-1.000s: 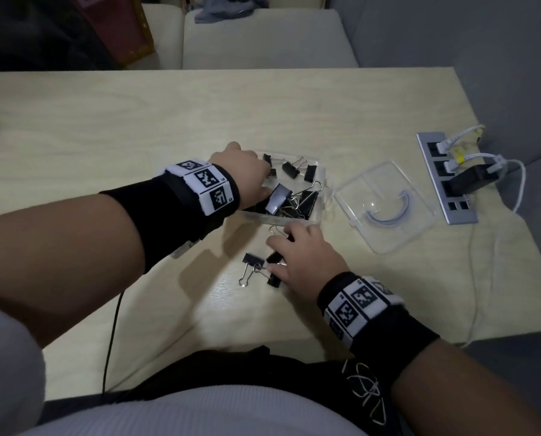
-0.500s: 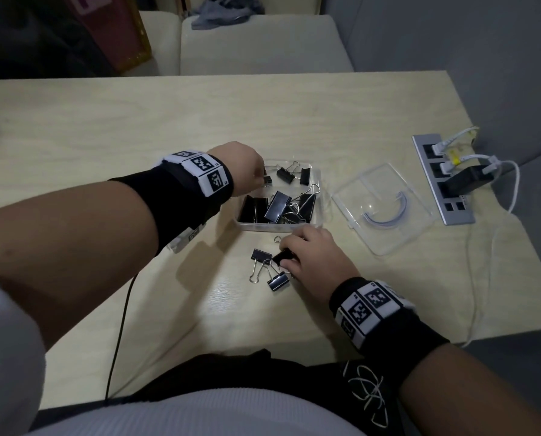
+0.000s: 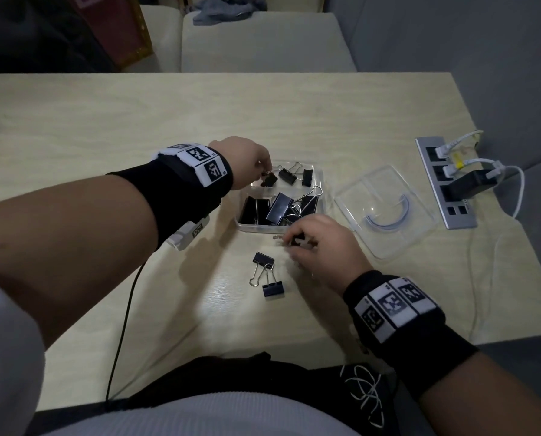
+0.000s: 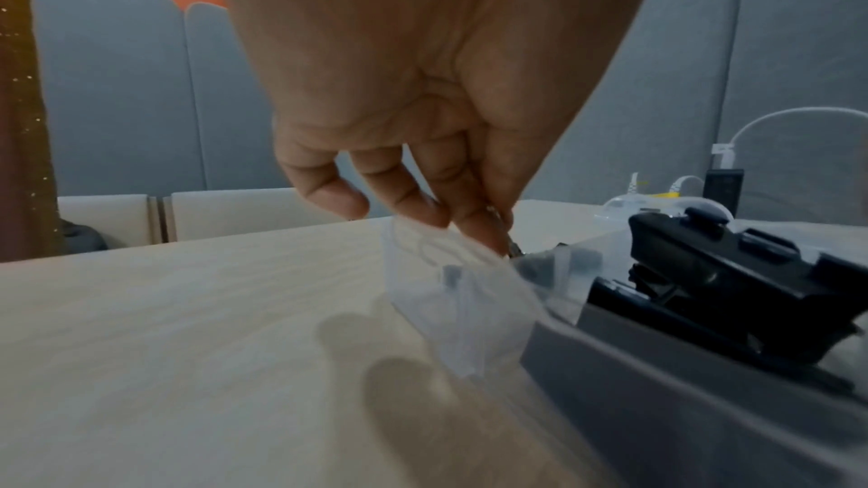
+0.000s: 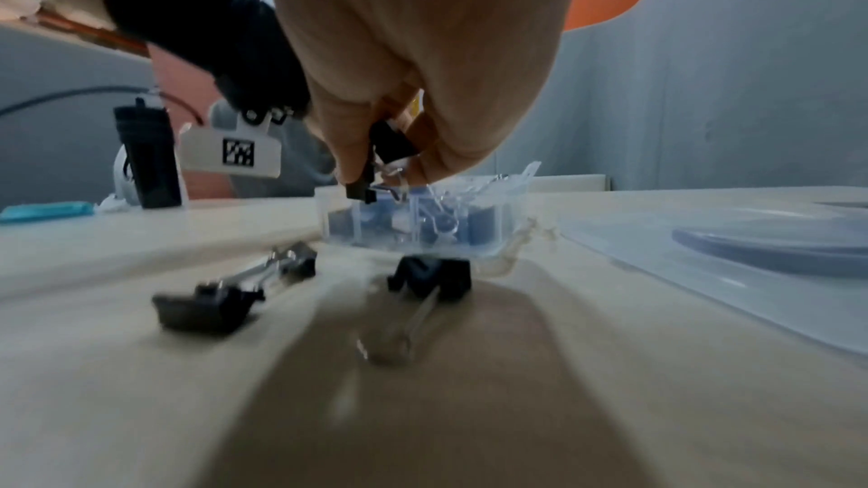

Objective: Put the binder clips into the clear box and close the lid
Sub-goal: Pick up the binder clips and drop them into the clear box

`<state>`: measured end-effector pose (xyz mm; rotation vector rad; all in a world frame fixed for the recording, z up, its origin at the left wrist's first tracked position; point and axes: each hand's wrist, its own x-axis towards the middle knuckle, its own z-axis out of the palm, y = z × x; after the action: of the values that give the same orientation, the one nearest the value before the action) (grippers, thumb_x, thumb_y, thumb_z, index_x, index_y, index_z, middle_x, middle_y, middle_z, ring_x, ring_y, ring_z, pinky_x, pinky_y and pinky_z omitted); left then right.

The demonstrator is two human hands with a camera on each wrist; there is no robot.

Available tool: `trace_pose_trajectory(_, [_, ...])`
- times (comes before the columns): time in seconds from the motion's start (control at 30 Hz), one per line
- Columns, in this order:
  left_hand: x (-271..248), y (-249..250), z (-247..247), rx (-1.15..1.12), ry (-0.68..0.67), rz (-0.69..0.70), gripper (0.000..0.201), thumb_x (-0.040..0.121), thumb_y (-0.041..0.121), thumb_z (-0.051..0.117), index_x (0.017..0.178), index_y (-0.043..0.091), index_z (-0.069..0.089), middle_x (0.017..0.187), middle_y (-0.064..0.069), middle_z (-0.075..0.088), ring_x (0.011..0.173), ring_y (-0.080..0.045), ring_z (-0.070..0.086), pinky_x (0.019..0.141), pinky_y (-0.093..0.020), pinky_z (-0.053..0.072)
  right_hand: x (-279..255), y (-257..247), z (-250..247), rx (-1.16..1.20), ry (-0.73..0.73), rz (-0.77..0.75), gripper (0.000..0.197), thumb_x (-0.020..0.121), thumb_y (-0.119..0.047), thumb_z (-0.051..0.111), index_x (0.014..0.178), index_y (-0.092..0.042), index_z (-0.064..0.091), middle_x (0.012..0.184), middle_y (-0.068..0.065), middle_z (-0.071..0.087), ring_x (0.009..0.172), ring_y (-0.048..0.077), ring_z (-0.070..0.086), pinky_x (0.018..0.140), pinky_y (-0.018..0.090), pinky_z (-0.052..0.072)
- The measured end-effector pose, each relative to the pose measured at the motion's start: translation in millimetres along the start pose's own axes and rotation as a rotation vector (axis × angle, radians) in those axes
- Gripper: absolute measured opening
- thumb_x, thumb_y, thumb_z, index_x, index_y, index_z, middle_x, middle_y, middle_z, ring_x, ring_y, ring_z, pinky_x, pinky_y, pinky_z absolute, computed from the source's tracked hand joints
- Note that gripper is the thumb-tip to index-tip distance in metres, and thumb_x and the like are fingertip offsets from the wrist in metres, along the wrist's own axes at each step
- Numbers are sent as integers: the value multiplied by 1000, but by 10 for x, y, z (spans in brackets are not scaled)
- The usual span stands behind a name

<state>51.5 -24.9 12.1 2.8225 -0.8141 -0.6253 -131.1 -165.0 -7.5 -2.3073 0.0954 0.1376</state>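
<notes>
The clear box [image 3: 241, 227] sits mid-table with several black binder clips [image 3: 278, 206] inside; its lid [image 3: 385, 212] lies open-side up to the right. My left hand [image 3: 261, 171] hovers over the box's far-left corner and pinches a small binder clip [image 3: 269, 180] by its wire handle [image 4: 509, 236]. Just in front of the box's near wall, my right hand [image 3: 289, 243] pinches a black clip [image 5: 387, 145]. Two loose clips [image 3: 263, 258] [image 3: 273, 289] lie on the table left of the right hand. Another clip [image 5: 430, 277] lies under that hand.
A grey power strip [image 3: 445, 187] with white cables and a black adapter [image 3: 470, 184] lies at the table's right edge. A thin black cable [image 3: 124, 325] runs across the near left of the table. Cream chairs [image 3: 263, 42] stand beyond the far edge.
My left hand rose from the box's near-left side to its far-left corner, holding a small clip. My right hand lifted off the table clips toward the box's front wall with a clip.
</notes>
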Motion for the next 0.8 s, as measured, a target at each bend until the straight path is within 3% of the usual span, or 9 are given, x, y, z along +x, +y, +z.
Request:
trace_pose_trajectory(0.1, [-7, -36, 30, 94, 94, -13, 29, 92, 30, 48, 117, 39, 60, 120, 1, 59, 116, -29, 52, 87, -38, 39, 122, -142, -112, 113, 107, 39, 18, 79, -13, 72, 89, -27, 69, 90, -18, 57, 80, -7, 54, 77, 9, 43])
trace_pose_trajectory(0.23, [-72, -50, 5, 7, 146, -33, 31, 90, 28, 50, 120, 31, 58, 122, -5, 54, 114, -30, 52, 91, -42, 43, 455, -276, -228, 124, 276, 126, 26, 85, -23, 65, 110, -31, 64, 109, -5, 63, 91, 6, 60, 89, 32, 52])
trace_pose_trajectory(0.33, [-181, -3, -14, -33, 159, 41, 27, 89, 26, 49, 113, 26, 60, 113, -6, 57, 103, -29, 58, 85, -38, 48, 669, -330, -303, 132, 208, 229, 47, 91, -29, 58, 135, -28, 45, 129, 1, 57, 106, 13, 59, 96, 36, 49])
trace_pose_trajectory(0.4, [-283, 58, -9, -36, 150, 92, 25, 89, 25, 47, 110, 23, 61, 106, -6, 61, 97, -29, 60, 82, -38, 50, 730, -324, -349, 73, 150, 259, 52, 92, -30, 56, 141, -24, 38, 137, 3, 51, 114, 17, 56, 100, 37, 45])
trace_pose_trajectory(0.47, [-421, 121, 13, -16, 144, 135, 24, 89, 26, 46, 107, 21, 61, 102, -6, 64, 95, -30, 61, 79, -38, 51, 678, -322, -378, 4, 155, 240, 44, 92, -28, 56, 134, -23, 44, 131, 2, 54, 108, 15, 58, 96, 33, 46])
trace_pose_trajectory(0.57, [-658, 225, 100, 101, 88, 255, 24, 90, 33, 45, 106, 20, 58, 103, -3, 63, 90, -28, 61, 67, -31, 45, 457, -273, -391, -111, 139, 180, 14, 90, -26, 57, 104, -23, 59, 101, -1, 60, 86, 12, 58, 79, 27, 48])
trace_pose_trajectory(0.67, [-878, 301, 265, 267, -43, 442, 33, 90, 41, 42, 112, 21, 55, 108, -1, 59, 90, -26, 61, 63, -32, 46, 178, -126, -342, -273, -60, 171, 8, 87, -26, 58, 83, -20, 60, 80, -2, 61, 75, 19, 58, 66, 31, 46])
trace_pose_trajectory(0.8, [-1021, 347, 486, 439, -178, 550, 50, 86, 58, 47, 124, 25, 47, 125, -2, 49, 101, -27, 57, 70, -34, 47, -61, 76, -129, -482, -264, 325, 35, 81, -44, 64, 103, -20, 51, 101, 3, 47, 88, 25, 56, 79, 37, 49])
